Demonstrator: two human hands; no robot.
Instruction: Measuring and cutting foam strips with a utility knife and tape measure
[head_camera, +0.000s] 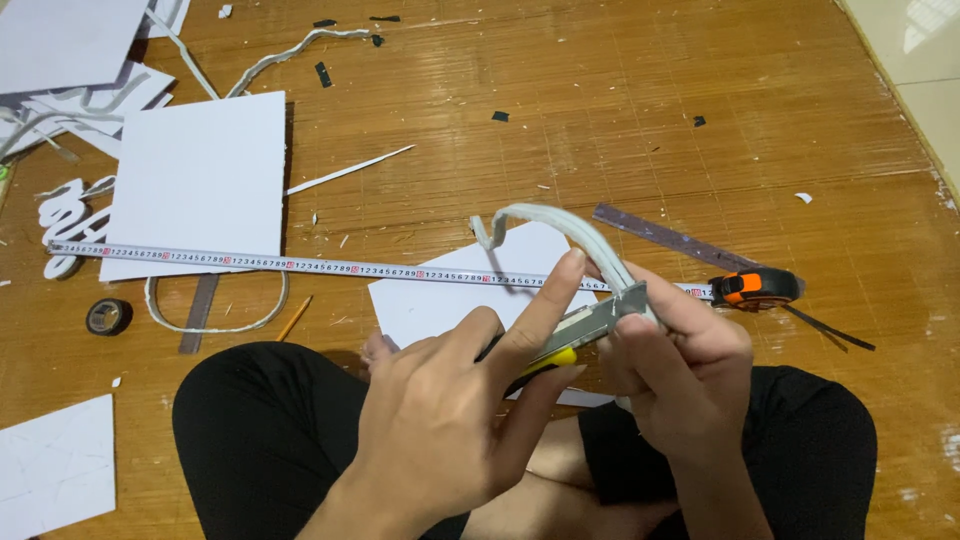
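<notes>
I note the left hand (440, 420) gripping the knife (585, 325), forefinger steadying its blade; right hand (680, 375) clamps the foam strip (560, 225) centre-frame.

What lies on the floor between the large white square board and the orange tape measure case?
In the head view, the extended tape blade spans from the white square board to the orange case, crossing a smaller white sheet.

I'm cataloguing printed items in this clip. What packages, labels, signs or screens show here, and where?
No packages, signs or screens.
Tape measure blade: long white strip printed with black and red marks, stretched across the wooden floor.
Tape measure case: orange and black, at the strip's right end, beside the right hand.
</notes>
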